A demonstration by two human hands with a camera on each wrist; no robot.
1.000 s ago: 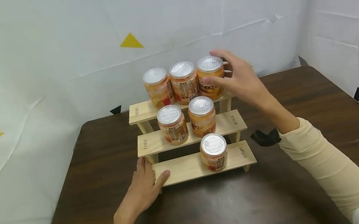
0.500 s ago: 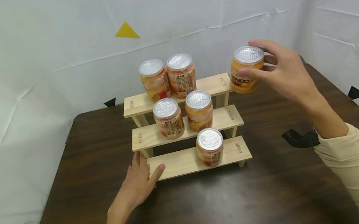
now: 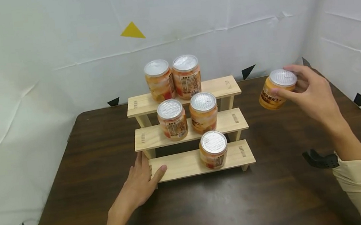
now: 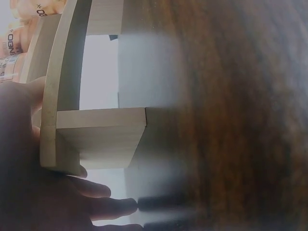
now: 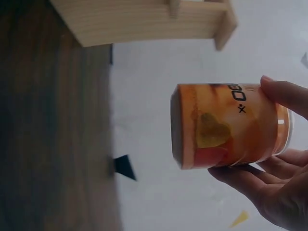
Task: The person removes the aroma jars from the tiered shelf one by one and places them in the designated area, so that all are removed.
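My right hand holds an orange can with a silver lid, thumb on the near side and fingers behind. It is in the air to the right of a three-step wooden stand; in the right wrist view the can is apart from the dark table. My left hand rests at the left end of the lowest step, thumb on top. Left wrist view: its fingers extend straight past the board's end. Two cans stand on the top step, two on the middle, one on the lowest.
The stand sits on a dark brown wooden table. White sheeting with yellow and black triangles hangs behind and at both sides. A black strap-like device is at the right wrist.
My right hand has lifted the can from the right of the top step and carried it right, then lower, past the stand's end. My left hand stays at the lowest step.
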